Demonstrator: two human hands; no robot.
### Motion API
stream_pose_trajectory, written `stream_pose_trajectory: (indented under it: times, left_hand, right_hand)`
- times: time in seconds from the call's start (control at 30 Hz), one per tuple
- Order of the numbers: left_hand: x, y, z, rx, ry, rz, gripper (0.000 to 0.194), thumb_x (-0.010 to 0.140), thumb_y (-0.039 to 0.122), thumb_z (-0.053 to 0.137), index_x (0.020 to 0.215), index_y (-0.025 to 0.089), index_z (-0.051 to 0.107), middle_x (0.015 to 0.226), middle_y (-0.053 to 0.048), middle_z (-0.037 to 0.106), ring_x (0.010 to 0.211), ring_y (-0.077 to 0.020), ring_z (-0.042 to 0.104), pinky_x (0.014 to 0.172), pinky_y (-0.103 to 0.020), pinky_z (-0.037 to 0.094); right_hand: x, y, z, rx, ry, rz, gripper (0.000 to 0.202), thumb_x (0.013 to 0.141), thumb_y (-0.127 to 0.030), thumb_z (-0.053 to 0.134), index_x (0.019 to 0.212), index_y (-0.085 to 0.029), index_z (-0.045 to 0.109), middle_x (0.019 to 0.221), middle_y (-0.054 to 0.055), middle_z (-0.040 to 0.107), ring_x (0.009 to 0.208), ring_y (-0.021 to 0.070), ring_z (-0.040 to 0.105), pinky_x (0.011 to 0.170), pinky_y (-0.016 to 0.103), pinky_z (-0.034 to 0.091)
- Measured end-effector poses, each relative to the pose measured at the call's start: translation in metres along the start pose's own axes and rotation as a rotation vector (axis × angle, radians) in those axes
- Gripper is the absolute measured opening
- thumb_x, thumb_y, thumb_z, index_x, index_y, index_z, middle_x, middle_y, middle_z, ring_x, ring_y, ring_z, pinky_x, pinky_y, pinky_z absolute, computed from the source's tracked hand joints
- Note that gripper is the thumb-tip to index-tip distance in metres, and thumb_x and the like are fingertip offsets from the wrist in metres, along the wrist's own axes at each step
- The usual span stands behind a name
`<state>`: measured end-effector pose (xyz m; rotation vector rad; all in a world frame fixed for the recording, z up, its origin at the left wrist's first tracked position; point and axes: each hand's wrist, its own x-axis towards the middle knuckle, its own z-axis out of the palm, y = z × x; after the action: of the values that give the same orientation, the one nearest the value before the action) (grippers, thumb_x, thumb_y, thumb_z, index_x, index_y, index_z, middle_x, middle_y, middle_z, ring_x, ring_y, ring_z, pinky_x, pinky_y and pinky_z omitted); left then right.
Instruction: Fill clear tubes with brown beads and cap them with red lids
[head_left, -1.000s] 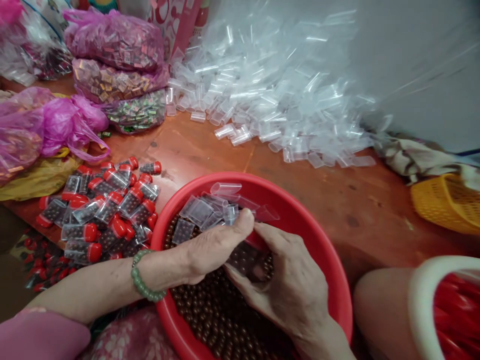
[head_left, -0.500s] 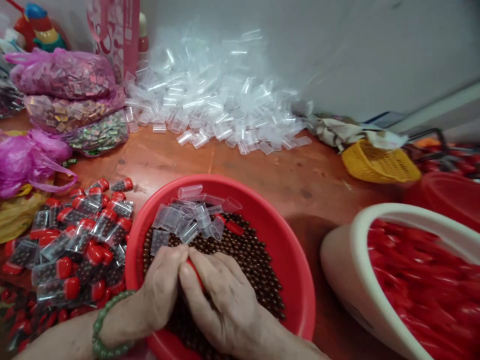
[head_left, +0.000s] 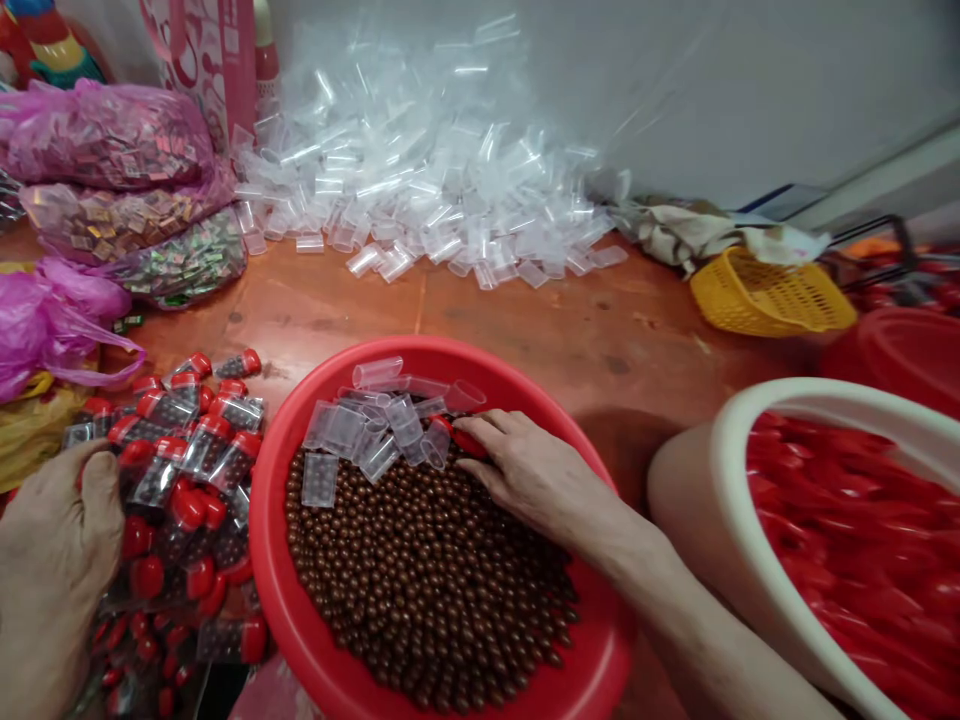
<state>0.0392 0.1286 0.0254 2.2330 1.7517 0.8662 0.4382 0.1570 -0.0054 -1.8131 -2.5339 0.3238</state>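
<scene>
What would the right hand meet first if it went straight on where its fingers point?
Beyond the red cap at its fingertips, the right hand would probably meet the clear tubes on the brown beads, though depth is unclear.

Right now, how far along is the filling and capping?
Looks done: filled, capped tubes beside the tub. In hand: right hand at a red cap; left hand at the capped tubes, grip hidden. Remaining: uncapped tubes, brown beads, a bucket of red caps.
</scene>
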Motion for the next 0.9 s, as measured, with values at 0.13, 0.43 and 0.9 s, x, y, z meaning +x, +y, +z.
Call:
stream_pose_trajectory:
  times: [0.13, 0.43, 0.9]
  left_hand:
    - [0.008, 0.022, 0.014, 0.146, 0.065, -0.262, 0.041, 0.092, 0.03, 0.039, 0.132, 0.027, 0.05, 0.14, 0.0, 0.054, 0.131, -0.0328, 0.047, 0.111, -0.049, 0.035]
    - [0.011, 0.095, 0.067, -0.124, -0.116, 0.246, 0.022, 0.09, 0.016, 0.053, 0.11, 0.012, 0.061, 0.111, -0.011, 0.07, 0.109, -0.0216, 0.064, 0.104, -0.042, 0.047]
    - [0.017, 0.1, 0.076, -0.024, -0.263, 0.287, 0.018, 0.091, 0.017, 0.05, 0.095, 0.011, 0.067, 0.095, -0.008, 0.073, 0.09, -0.0212, 0.067, 0.101, -0.047, 0.044]
  right_hand:
    - [0.008, -0.014, -0.004, 0.005, -0.068, -0.09, 0.034, 0.085, -0.023, 0.062, 0.117, -0.016, 0.058, 0.11, 0.012, 0.063, 0.1, 0.0249, 0.06, 0.086, 0.038, 0.05]
    - [0.015, -0.02, -0.005, -0.124, -0.163, -0.192, 0.019, 0.086, -0.03, 0.063, 0.097, -0.015, 0.061, 0.1, 0.012, 0.066, 0.093, 0.0244, 0.063, 0.083, 0.036, 0.047]
    - [-0.006, -0.077, 0.011, 0.021, -0.447, -0.533, 0.019, 0.08, -0.002, 0.053, 0.078, -0.014, 0.067, 0.078, 0.008, 0.067, 0.069, 0.0193, 0.062, 0.061, 0.031, 0.041]
